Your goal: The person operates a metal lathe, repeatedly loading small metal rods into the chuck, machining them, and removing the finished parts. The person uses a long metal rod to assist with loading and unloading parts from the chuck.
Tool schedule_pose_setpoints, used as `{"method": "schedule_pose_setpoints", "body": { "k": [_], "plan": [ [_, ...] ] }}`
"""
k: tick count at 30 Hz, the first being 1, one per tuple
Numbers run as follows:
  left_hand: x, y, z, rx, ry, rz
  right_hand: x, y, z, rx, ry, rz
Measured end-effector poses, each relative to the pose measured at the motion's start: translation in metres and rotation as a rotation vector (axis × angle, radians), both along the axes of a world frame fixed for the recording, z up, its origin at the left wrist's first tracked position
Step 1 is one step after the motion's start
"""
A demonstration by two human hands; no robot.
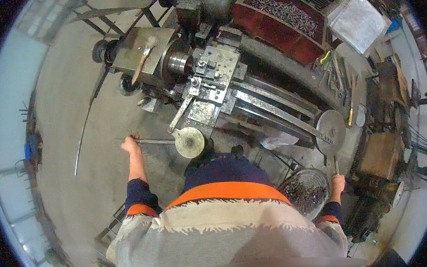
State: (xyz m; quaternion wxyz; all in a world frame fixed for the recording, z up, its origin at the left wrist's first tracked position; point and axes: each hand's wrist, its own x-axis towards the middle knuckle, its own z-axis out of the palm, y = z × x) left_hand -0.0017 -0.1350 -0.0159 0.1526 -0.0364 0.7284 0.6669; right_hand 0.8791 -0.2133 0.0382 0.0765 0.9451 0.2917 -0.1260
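A lathe (217, 67) stands in front of me, with its chuck (180, 62) at the left and a tool post on its carriage. My left hand (130, 144) is closed round the outer end of a metal lever (155, 141). That lever runs to a pale round hub (189, 143) on the near side of the carriage. Far to the right, my right hand (338, 182) grips a short crank handle (336, 164). The handle joins a large grey disc (330, 130) at the right end of the lathe bed.
A brush (144, 59) lies on the headstock. Behind the bed stands a red bin (277, 24) of small metal pieces. Hand tools (338, 77) lie at the right. A round basket (305, 191) of metal parts sits beside my right arm. A long thin rod (86, 124) slants down at the left.
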Motion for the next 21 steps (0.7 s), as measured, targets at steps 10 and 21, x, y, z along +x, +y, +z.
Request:
{"method": "schedule_pose_setpoints", "body": {
  "k": [10,21],
  "plan": [
    [0.000,0.107,-0.003,-0.373,0.058,-0.344,0.064,0.008,-0.027,-0.059,-0.071,0.287],
    [0.018,0.139,0.023,-0.136,0.081,-0.352,-0.060,-0.015,-0.014,0.257,0.225,0.030]
  ]
}}
